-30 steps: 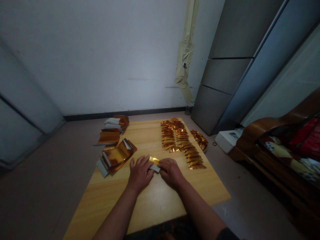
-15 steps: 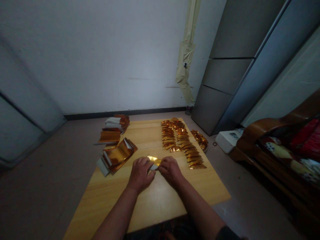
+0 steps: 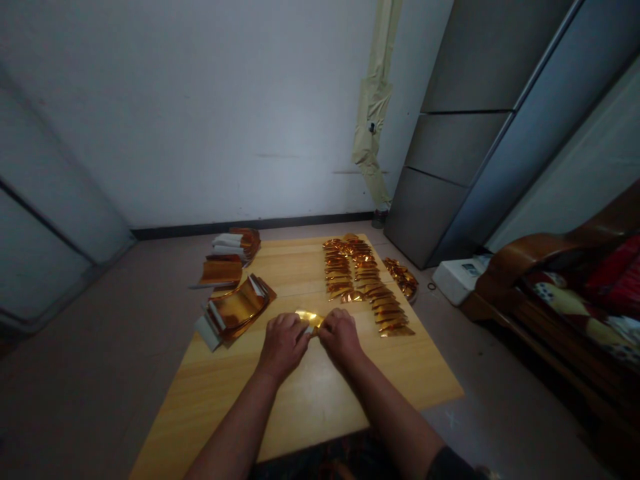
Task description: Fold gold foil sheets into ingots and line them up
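Note:
Between my two hands is a sheet of gold foil paper, curved, with a bit of its pale underside showing at the near edge. My left hand grips its left end, fingers curled and thumb toward the middle. At the right end, my right hand pinches the sheet. Both hands rest low over the wooden table. To the left lies a stack of curved gold foil sheets. On the right stand rows of folded gold foil pieces. The fingertips are partly hidden.
More foil sheets and a rolled bundle sit at the table's far left. Beyond the right edge is a heap of folded gold pieces. A refrigerator, a white box and a wooden bench stand to the right.
The pale underside of the gold sheet shows less now, as its near edge is turned up further between my fingers. Both hands stay in nearly the same place.

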### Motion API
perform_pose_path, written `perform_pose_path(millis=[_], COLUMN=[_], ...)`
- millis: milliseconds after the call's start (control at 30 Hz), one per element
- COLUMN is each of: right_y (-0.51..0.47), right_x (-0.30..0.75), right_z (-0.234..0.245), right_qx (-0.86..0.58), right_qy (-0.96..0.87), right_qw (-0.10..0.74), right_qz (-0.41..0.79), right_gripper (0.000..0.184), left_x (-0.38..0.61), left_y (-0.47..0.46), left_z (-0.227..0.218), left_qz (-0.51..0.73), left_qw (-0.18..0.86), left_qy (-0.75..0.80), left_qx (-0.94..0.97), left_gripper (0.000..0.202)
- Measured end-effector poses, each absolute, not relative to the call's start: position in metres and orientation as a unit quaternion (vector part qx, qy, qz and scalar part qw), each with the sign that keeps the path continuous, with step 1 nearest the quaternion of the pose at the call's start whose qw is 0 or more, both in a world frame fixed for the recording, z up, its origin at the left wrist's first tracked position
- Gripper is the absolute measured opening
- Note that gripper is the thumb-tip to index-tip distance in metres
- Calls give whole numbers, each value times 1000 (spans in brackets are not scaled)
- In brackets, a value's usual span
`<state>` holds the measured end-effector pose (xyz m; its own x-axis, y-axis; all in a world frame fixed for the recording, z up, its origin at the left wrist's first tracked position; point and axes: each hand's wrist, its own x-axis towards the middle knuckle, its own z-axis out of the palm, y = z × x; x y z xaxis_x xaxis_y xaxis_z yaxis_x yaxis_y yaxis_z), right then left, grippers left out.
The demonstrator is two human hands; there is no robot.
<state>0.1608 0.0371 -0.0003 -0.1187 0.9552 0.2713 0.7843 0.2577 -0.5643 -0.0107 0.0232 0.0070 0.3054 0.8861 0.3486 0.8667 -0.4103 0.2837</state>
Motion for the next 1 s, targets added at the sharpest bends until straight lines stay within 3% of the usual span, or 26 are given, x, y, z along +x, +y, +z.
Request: perform_pose_path(millis=[467,1000], right_y=[34,33], right_x=[158,157], right_z=[9,-2], right_qx=[-612,-601], right_qy=[-746,-731], right_qw=[238,292], right_qz=[116,139], right_gripper=[12,11], left_x=[-12,16], left_y=[25,18], left_z=[2,16], left_qz=[235,201], left_qw=[18,59], left_qy=[539,666], left_qx=[809,716], left_gripper=[23,19])
